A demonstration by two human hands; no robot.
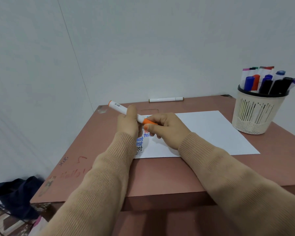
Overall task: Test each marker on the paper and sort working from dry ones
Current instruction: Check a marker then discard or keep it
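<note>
Both hands hold an orange marker (119, 108) over the paper (211, 132), mid-frame.
Left hand (128, 123) grips its white barrel; right hand (163, 128) pinches the orange cap (149, 122).

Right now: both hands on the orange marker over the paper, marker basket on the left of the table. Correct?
Not quite. The head view shows the basket on the right of the table, not the left. The left hand and right hand do hold the orange marker over the paper.
</note>
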